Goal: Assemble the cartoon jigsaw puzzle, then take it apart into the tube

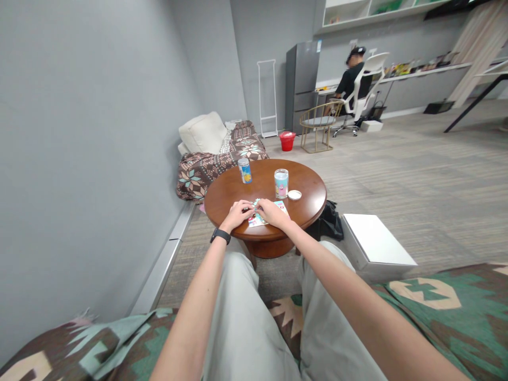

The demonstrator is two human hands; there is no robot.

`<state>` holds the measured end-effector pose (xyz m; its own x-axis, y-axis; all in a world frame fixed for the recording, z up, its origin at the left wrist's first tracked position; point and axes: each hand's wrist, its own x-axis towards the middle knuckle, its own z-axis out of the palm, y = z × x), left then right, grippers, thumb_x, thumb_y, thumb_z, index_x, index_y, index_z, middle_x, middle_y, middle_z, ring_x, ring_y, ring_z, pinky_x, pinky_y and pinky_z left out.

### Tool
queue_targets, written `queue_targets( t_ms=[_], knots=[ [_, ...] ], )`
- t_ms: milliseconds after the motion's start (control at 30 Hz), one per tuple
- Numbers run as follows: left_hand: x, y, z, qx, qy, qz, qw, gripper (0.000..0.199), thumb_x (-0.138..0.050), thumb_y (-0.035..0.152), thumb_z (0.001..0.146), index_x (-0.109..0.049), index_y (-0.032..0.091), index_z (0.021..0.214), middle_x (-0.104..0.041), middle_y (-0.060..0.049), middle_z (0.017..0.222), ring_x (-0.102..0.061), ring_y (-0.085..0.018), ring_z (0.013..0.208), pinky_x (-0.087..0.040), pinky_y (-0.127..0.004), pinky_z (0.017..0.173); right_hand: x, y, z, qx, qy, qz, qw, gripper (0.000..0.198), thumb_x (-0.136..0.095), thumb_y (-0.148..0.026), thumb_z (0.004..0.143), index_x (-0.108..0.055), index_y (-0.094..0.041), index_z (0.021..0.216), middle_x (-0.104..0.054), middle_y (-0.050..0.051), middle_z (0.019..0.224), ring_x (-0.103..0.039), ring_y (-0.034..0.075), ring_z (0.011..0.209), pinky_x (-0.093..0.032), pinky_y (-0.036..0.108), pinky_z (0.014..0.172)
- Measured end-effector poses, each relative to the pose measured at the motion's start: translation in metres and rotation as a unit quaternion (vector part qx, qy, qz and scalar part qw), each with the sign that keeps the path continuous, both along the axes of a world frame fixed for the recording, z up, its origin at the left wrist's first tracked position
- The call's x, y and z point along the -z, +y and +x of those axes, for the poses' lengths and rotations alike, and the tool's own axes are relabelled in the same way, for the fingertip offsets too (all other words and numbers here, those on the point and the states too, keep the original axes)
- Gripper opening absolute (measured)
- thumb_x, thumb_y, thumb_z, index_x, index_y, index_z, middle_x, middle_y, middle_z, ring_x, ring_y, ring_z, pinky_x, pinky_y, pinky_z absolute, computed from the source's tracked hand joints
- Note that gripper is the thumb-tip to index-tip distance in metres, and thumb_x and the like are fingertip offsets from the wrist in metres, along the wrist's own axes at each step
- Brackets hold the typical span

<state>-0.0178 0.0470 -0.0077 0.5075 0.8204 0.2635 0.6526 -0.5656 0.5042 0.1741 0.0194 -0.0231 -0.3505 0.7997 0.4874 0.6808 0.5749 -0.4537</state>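
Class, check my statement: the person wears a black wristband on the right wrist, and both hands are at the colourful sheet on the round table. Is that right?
Not quite: the head view shows the wristband on the left wrist. The left hand and right hand are indeed at the sheet on the table.

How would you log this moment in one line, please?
Left hand: over printed sheet; right hand: over same sheet; grip: unclear; patterned jar: upright, lid beside; can: upright

Gleams as glossy wood on the counter [224, 198]; at six o'clock, shows paper in the sheet [257, 221]; at one, shines clear on the jar [281, 183], perhaps plastic; at ten, reads as matt cloth on the sofa [200, 168].
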Motion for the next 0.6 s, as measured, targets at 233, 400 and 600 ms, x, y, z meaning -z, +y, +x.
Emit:
queue_targets(
  t_ms=[233, 400, 600],
  knots=[
    [0.0002, 0.0017, -0.0006, 0.002, -0.007, -0.006, 1.0, 0.017, -0.055, 0.034, 0.092, -0.07, 0.025, 0.093, -0.067, -0.002, 0.115, -0.055, -0.022, 0.111, -0.038, -0.038, 0.104, -0.0017, -0.0008, -0.0014, -0.013, 0.034, -0.015, 0.999, 0.018, -0.049, -0.008, 0.091, -0.063, -0.013, 0.1, -0.068, 0.011, 0.1, -0.061, 0.02, 0.097, -0.047, 0.032, 0.089],
    [0.0, 0.0012, -0.0005, -0.007, -0.008, -0.01, 1.0, 0.017, -0.055, 0.035, 0.093, -0.069, 0.026, 0.093, -0.067, -0.001, 0.115, -0.055, -0.021, 0.111, -0.038, -0.036, 0.103, -0.0057, -0.0038, 0.0002, 0.0, 0.073, -0.043, 0.996, 0.021, -0.05, -0.008, 0.09, -0.067, -0.017, 0.1, -0.072, 0.008, 0.102, -0.066, 0.019, 0.096, -0.048, 0.03, 0.088],
    [0.0031, 0.0032, -0.0011, -0.01, -0.009, -0.003, 1.0, 0.017, -0.056, 0.034, 0.092, -0.069, 0.025, 0.096, -0.067, -0.003, 0.113, -0.055, -0.022, 0.11, -0.038, -0.038, 0.103, -0.0032, 0.0003, 0.002, 0.017, 0.124, -0.052, 0.991, 0.012, -0.059, -0.01, 0.086, -0.067, -0.017, 0.091, -0.07, 0.004, 0.089, -0.066, 0.016, 0.084, -0.049, 0.028, 0.082]
  ],
)
